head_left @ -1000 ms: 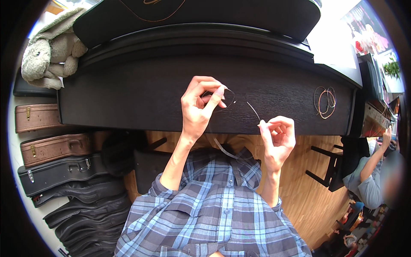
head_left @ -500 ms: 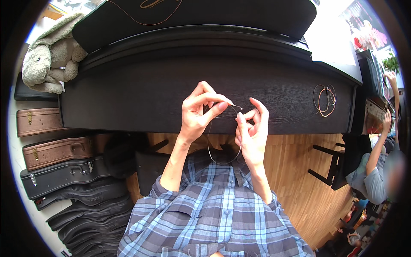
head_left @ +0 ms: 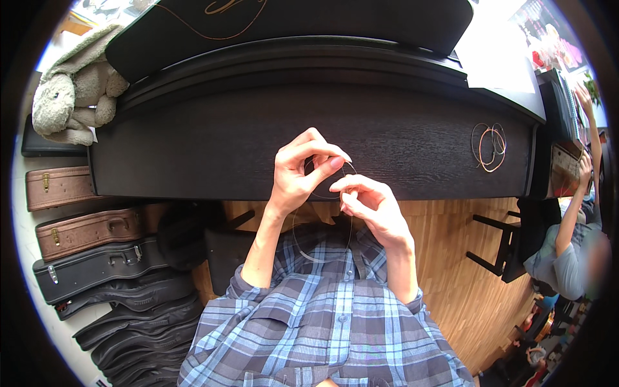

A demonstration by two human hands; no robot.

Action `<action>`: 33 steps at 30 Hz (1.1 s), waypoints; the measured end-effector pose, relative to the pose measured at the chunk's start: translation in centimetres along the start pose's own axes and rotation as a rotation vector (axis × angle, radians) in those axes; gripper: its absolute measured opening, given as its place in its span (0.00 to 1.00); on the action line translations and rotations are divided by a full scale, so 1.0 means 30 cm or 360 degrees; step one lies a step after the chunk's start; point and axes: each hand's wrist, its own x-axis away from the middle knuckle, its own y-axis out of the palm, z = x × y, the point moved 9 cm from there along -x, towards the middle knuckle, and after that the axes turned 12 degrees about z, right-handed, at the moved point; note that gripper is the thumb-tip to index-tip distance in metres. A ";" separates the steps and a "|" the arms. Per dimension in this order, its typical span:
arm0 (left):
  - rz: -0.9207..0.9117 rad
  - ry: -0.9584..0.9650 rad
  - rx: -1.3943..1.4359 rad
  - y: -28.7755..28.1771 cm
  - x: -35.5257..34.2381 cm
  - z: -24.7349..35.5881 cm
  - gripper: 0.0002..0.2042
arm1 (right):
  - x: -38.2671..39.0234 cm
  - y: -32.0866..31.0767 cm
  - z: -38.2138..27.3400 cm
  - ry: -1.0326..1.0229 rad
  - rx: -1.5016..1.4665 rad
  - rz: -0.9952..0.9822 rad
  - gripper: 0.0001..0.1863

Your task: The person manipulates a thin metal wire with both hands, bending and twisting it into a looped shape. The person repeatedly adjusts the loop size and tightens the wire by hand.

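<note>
Over the near edge of the black worktop (head_left: 213,142), around the middle of its length, in the head view: left hand (head_left: 295,174) and right hand (head_left: 380,209), close together, with a thin wire (head_left: 303,253) between.

Left fingers: thumb and forefinger pressed together at the tips, pinching the wire; others bent behind. Right fingers: thumb and forefinger nearly closed, apparently pinching the same wire slightly closer to the body; exact contact too fine to tell.

Wire: small ring between the hands, plus a long slack loop hanging past the near edge, in front of the plaid shirt (head_left: 342,318). Free ends: cannot tell, hidden or too thin.

Progress, judged from present layout: part-way. Done: small ring formed, held by both hands. Left: slack loop, not yet gathered in; ring not yet set down.

Near the worktop's right end: loose coil (head_left: 504,147) of copper-coloured and dark strands, lying untouched, well apart from both hands. On the black panel (head_left: 354,26) beyond the far edge: copper-coloured strand (head_left: 222,39) in a wide open curve, partly cut off at the top.

By the far left corner: grey stuffed rabbit (head_left: 53,97). Off the left end: brown cases (head_left: 61,187). Past the right end: co-worker's hands (head_left: 584,169), apart from the wire.
</note>
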 end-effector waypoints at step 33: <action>0.0219 -0.0538 0.0808 -0.048 0.002 -0.051 0.08 | 0.128 -0.610 -0.212 -0.1034 -0.0872 0.0910 0.09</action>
